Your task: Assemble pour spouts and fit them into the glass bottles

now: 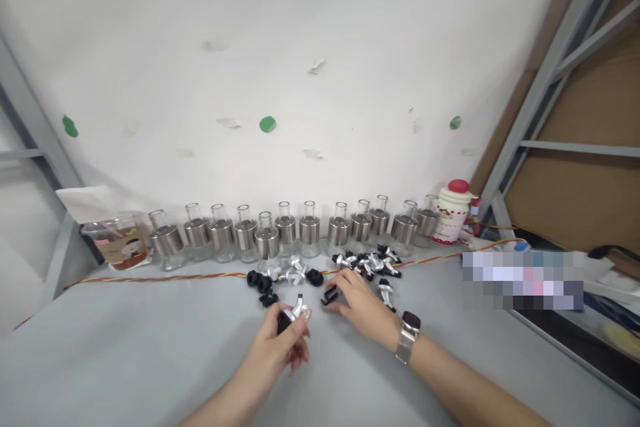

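Note:
My left hand (290, 337) is closed around a pourer spout (296, 310) with a silver top and a black base. Just to its right, my right hand (353, 300), with a watch on the wrist, has a small black plastic part (330, 295) between thumb and fingers; its exact kind is unclear. Beyond the hands, several silver pourer spouts (297, 271) lie with round black stoppers (264, 282). A second heap of silver and black spouts (373, 263) is behind my right hand, and one loose spout (385, 291) rests near the wrist.
Glass bottles with steel sleeves (267, 242) stand in a row along the white wall. A plastic cup (123, 243) is at left, a cream jar with a red lid (450, 213) at right. A twisted wire (200, 276) crosses the grey table (150, 340). A blurred-out item (523, 280) lies right.

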The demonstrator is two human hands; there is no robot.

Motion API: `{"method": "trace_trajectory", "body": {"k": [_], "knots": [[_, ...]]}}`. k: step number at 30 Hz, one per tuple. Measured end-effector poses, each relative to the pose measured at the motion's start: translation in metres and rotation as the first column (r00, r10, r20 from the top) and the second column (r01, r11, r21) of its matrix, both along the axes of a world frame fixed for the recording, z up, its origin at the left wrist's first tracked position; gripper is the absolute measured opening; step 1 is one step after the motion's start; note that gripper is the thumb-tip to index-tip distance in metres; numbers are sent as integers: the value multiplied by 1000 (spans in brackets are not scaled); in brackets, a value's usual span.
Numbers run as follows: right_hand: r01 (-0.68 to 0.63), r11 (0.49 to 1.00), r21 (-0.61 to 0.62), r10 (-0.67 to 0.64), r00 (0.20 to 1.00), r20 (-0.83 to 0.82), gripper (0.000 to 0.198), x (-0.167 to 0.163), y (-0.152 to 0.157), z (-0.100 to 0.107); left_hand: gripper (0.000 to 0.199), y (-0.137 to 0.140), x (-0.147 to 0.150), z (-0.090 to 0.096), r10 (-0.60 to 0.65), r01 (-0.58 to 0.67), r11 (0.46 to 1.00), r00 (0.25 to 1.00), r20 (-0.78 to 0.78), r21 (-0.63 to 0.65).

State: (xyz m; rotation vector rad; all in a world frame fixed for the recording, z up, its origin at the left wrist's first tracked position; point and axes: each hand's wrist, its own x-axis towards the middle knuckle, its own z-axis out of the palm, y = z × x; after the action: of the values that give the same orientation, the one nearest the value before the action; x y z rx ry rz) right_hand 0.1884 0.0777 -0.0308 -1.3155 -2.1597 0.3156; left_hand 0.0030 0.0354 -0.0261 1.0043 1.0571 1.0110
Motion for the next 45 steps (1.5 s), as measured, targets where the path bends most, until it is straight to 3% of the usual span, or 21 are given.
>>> {"method": "trace_trajectory", "body": {"k": [5, 17, 22, 31, 36, 40, 43, 45], "knots": [[43, 998, -39, -44, 998, -38, 1, -3, 9, -10, 48, -2, 1, 7, -26, 26, 998, 1000, -2, 58], [-2, 998, -55, -3, 996, -93, 24, 1, 13, -11, 46, 1, -2, 11, 24, -23, 1000, 993, 113, -12], [-12, 999, -39, 6, 990, -139, 19, -2, 9, -8, 47, 1, -2, 15, 39, -34, 999, 990, 137, -42], [-16, 991, -136, -23, 961, -277, 4, -9, 14, -14, 44, 2, -2, 14, 68, -58, 996, 986, 155, -67], [11, 984, -177, -81, 915, -395, 17, -6, 13, -6, 37, 0, 0, 17, 115, -105, 992, 979, 168, -66], [9, 979, -205, -107, 875, -473, 12, -9, 6, 3, 38, -2, 0, 20, 82, -63, 991, 983, 166, -114], [-5, 958, -287, -175, 782, -598, 14, -13, 0, 10, 42, -2, -2, 20, 34, -9, 987, 987, 155, -159], [-80, 917, -390, -215, 724, -655, 21, -15, -3, 13, 44, -1, -4, 19, 1, 27, 984, 988, 155, -175]]}}
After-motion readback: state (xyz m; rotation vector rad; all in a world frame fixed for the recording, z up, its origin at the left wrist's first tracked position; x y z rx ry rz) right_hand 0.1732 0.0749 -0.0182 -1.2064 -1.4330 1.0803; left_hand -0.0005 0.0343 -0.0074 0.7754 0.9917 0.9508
